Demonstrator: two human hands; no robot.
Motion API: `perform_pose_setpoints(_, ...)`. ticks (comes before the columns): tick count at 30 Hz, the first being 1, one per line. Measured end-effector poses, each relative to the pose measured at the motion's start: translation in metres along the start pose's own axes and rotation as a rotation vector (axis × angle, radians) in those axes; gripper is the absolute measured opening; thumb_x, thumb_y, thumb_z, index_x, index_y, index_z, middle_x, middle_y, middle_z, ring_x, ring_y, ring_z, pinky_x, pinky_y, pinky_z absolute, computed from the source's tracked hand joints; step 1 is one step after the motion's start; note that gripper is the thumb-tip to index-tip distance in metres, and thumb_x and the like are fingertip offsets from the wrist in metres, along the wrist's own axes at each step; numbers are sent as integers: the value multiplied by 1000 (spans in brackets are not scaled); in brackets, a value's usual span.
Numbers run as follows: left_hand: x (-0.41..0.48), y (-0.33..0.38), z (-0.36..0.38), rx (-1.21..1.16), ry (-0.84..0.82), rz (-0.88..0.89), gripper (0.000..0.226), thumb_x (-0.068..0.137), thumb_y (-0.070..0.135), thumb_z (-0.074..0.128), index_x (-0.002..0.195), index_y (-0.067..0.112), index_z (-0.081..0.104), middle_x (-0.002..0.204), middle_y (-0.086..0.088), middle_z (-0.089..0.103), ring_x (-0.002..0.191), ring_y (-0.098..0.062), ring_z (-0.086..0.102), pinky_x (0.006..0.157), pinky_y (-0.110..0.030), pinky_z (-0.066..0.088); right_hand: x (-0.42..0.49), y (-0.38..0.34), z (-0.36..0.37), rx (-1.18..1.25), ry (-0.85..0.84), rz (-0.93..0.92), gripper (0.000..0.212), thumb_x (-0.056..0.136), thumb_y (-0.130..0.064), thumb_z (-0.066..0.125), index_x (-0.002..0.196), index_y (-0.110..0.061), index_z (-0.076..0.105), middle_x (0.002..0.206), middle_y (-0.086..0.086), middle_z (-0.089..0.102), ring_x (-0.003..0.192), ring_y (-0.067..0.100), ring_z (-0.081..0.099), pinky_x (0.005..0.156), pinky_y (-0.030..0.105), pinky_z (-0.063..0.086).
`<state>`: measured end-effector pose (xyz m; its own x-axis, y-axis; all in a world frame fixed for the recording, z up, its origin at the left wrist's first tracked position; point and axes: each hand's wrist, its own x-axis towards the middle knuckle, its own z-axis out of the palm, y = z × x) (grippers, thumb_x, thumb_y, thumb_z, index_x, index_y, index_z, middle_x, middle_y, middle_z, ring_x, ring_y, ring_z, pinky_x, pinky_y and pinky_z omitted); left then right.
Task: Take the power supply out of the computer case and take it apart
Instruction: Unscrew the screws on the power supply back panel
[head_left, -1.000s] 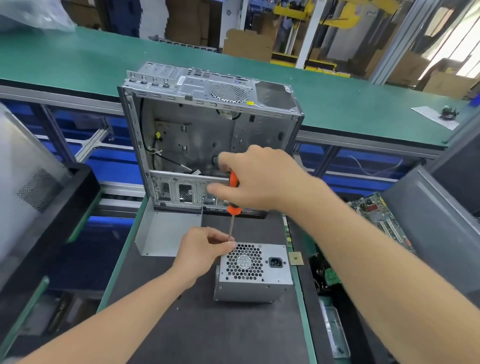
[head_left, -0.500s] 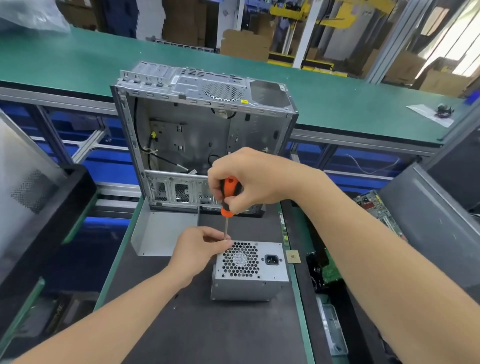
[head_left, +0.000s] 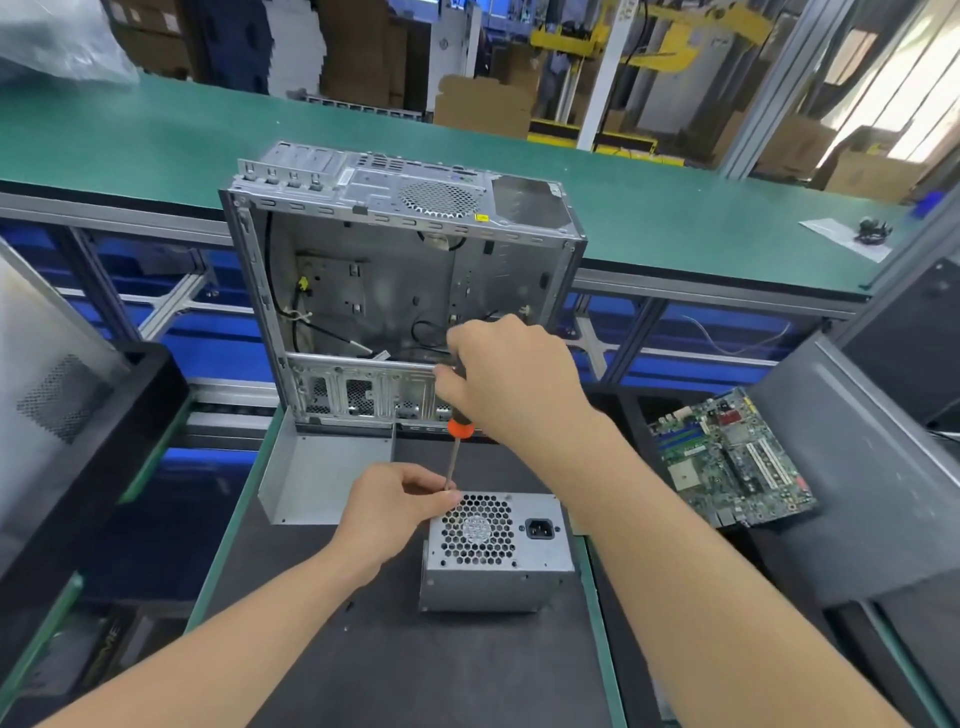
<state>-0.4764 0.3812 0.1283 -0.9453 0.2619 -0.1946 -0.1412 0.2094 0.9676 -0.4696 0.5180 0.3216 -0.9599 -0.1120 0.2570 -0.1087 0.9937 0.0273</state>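
Orange screwdriver (head_left: 460, 429) still at PSU (head_left: 540, 558) corner, regripped

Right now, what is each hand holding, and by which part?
The right hand grips the screwdriver by its handle; the left hand pinches its metal shaft near the tip, at the power supply's top corner.

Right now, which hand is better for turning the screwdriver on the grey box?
Right. The right hand grips the screwdriver handle from above; the left hand only pinches its shaft, steadying the tip at the power supply.
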Motion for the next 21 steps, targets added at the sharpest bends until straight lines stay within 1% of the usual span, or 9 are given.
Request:
perform_pose_setpoints(3, -1, 1, 0, -12, 8, 10, 12, 75, 22, 94, 80, 22, 83, 83, 19, 77, 82, 7, 70, 65, -2, 47, 3, 12, -12, 189, -162, -155, 20, 96, -39, 62, 86, -24, 54, 78, -4, 61, 79, 25, 61, 62, 33, 41)
perform_pose_setpoints(5, -3, 3, 0, -20, 14, 10, 13, 75, 25, 94, 81, 23, 83, 85, 9, 79, 83, -5, 73, 70, -11, 53, 4, 20, -21, 278, -247, -249, 13, 96, -33, 65, 91, -23, 59, 78, -9, 65, 77, 15, 60, 65, 34, 48)
perform_pose_setpoints(7, -4, 4, -1, -16, 15, 4, 13, 76, 26, 94, 82, 29, 82, 87, 4, 80, 83, -13, 74, 77, -23, 58, 4, 25, -25, 309, -290, -319, 8, 94, -25, 67, 98, -20, 62, 81, -9, 65, 76, 8, 56, 69, 31, 49)
perform_pose_setpoints(10, -7, 4, -3, -13, -1, -3, 19, 79, 23, 90, 85, 38, 81, 90, 6, 80, 84, -12, 74, 80, -26, 57, 3, 27, -29, 307, -333, -362, 19, 85, -17, 71, 101, -20, 61, 84, -7, 63, 76, 3, 54, 63, 19, 42)
perform_pose_setpoints(13, -9, 4, -4, 0, -7, 6, 21, 81, 21, 88, 85, 40, 81, 92, 15, 79, 83, -6, 72, 76, -19, 52, 1, 25, -33, 322, -361, -380, 23, 81, -17, 72, 101, -22, 62, 84, -7, 63, 77, 3, 54, 65, 23, 45)
perform_pose_setpoints(15, -11, 7, -5, 0, -6, 5, 21, 81, 20, 89, 84, 40, 82, 91, 18, 78, 82, -4, 73, 74, -15, 52, -2, 21, -35, 298, -320, -402, 19, 85, -24, 69, 102, -22, 60, 78, -8, 61, 76, 4, 55, 66, 28, 47)
perform_pose_setpoints(17, -12, 9, -5, 5, -12, -1, 21, 81, 20, 89, 84, 40, 82, 90, 16, 79, 86, 0, 73, 69, -8, 50, -4, 16, -31, 116, -205, -361, 29, 93, -46, 61, 101, -20, 53, 69, -6, 49, 71, 18, 54, 62, 35, 46)
perform_pose_setpoints(19, -13, 11, -5, 10, -16, -9, 22, 81, 20, 89, 83, 40, 82, 90, 14, 80, 88, 9, 70, 66, -2, 47, -6, 9, -26, -169, -67, -247, 48, 98, -66, 43, 96, -18, 44, 65, -3, 35, 60, 27, 44, 52, 33, 31)
perform_pose_setpoints(21, -14, 13, -5, 9, -12, -14, 22, 81, 20, 89, 83, 40, 82, 88, 15, 79, 86, 13, 68, 64, -1, 46, -6, 3, -21, -203, -16, -183, 51, 101, -68, 36, 92, -18, 42, 64, -2, 30, 57, 27, 38, 48, 30, 18)
